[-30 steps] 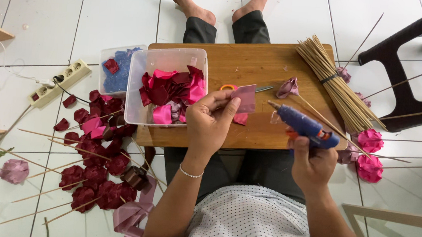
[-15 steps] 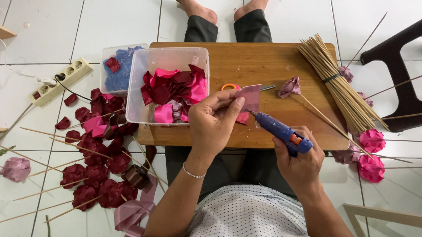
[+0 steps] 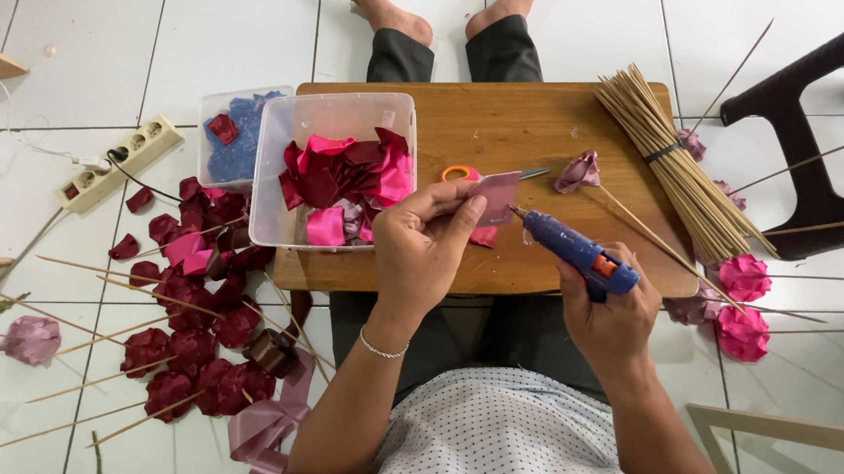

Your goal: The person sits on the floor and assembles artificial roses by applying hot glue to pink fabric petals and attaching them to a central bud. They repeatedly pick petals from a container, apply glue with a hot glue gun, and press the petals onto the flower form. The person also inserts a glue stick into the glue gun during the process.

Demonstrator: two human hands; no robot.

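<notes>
Change: the glue gun point(image 3: 581, 257) has swung in from the right since the earlier views; its tip now sits right at the edge of the ribbon square point(image 3: 498, 197), where before it was held well off to the side.
Reading: the two pieces have been brought together, so this looks like the gluing step on the petal piece.
Left hand point(image 3: 424, 242): fingers pinched closed on the small mauve ribbon square, held up above the board.
Right hand point(image 3: 614, 317): wrapped closed around the grip of the blue glue gun, nozzle aimed left toward the ribbon.
Work surface: wooden board point(image 3: 510, 134) resting across the person's lap, legs stretched out beneath it.
On board: clear plastic tub point(image 3: 295, 127) of pink and dark red fabric pieces at left; orange-handled scissors point(image 3: 462, 173) partly hidden behind the left hand; a stick with a started mauve bud point(image 3: 580, 171); a tied bundle of bamboo sticks point(image 3: 683, 172) at right edge.
Floor: white tiles point(image 3: 87, 30); finished dark red roses on sticks point(image 3: 188, 339) to the left, a power strip point(image 3: 122, 161) beyond them, pink roses point(image 3: 741, 302) at right.
Room: dark chair legs point(image 3: 822, 128) upper right.
</notes>
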